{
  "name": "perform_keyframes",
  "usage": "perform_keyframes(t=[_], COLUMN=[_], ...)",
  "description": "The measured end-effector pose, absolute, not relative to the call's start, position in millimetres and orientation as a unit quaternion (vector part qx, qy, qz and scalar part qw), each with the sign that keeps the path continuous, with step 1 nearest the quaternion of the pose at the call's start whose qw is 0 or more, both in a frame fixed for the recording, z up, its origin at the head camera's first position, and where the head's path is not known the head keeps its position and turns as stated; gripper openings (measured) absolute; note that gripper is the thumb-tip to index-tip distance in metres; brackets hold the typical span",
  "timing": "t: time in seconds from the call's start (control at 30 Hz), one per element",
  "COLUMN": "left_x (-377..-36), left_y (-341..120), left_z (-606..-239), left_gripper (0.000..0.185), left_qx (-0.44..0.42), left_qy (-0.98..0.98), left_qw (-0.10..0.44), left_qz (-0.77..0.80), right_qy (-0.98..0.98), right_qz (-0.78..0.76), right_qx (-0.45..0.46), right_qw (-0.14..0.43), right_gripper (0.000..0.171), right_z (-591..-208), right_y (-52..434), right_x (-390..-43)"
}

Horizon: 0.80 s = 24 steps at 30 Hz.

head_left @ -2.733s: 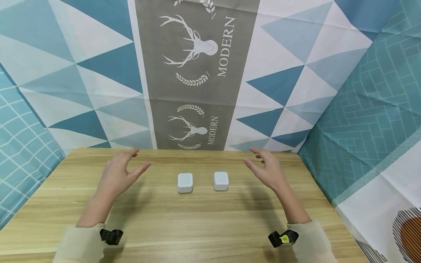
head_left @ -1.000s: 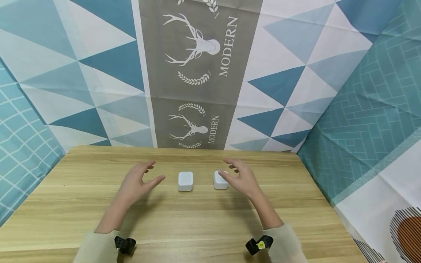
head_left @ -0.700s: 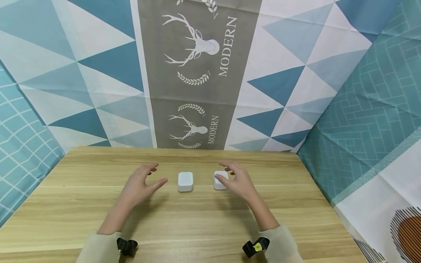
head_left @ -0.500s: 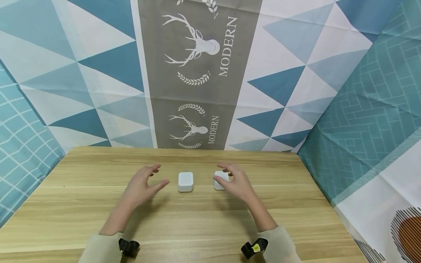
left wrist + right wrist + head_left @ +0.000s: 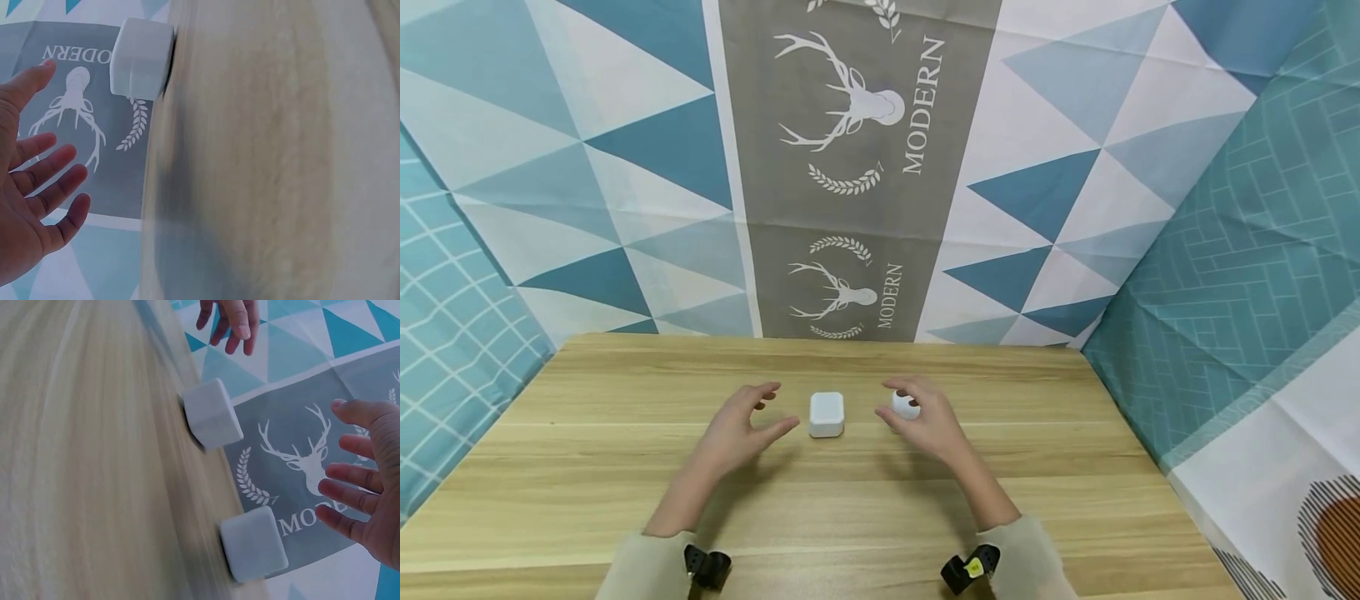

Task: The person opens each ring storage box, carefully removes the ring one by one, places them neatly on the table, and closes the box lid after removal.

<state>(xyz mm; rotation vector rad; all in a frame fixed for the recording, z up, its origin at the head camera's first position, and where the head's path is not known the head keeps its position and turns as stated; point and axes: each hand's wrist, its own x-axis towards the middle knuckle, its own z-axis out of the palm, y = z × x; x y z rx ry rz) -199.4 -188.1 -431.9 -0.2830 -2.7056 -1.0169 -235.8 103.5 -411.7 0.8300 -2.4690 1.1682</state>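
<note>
Two small white cubes with rounded edges stand side by side on the wooden table. In the head view the left white cube (image 5: 827,414) is fully seen, just right of my left hand (image 5: 737,433). That hand hovers above the table, thumb and fingers apart, holding nothing. My right hand (image 5: 925,421) is held over the right white cube (image 5: 904,405) and hides part of it; its fingers are spread and grip nothing. The right wrist view has both cubes, with the right cube (image 5: 253,544) apart from the fingers. In the left wrist view one white cube (image 5: 142,59) lies beyond the thumb.
The wooden table (image 5: 820,517) ends at a patterned cloth wall (image 5: 842,192) with deer heads and triangles. Teal tile-print cloth (image 5: 1240,225) hangs on the right, and light blue grid cloth (image 5: 452,350) on the left. Each wrist carries a black camera (image 5: 707,568).
Both hands have moved inward from the table's sides toward the two cubes. My right hand has come to overlap the right cube in the head view. The cubes stay where they were.
</note>
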Motion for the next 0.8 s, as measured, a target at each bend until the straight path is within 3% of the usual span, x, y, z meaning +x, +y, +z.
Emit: perform_keyframes(t=[0.43, 0.8], left_x=[-200.7, -201.4], left_y=[-179.0, -169.9], left_z=[-439.7, -441.7], left_gripper=[0.073, 0.067], left_qx=[-0.091, -0.106], left_qy=[-0.924, -0.923], left_qw=[0.1, 0.096], left_qz=[-0.358, -0.358], right_qy=[-0.863, -0.87], right_qz=[0.399, 0.402], right_qx=[0.287, 0.278], right_qw=[0.114, 0.061], right_gripper=[0.037, 0.041], right_z=[-420.6, -421.5], right_y=[84.8, 76.9], right_x=[-232.5, -232.7])
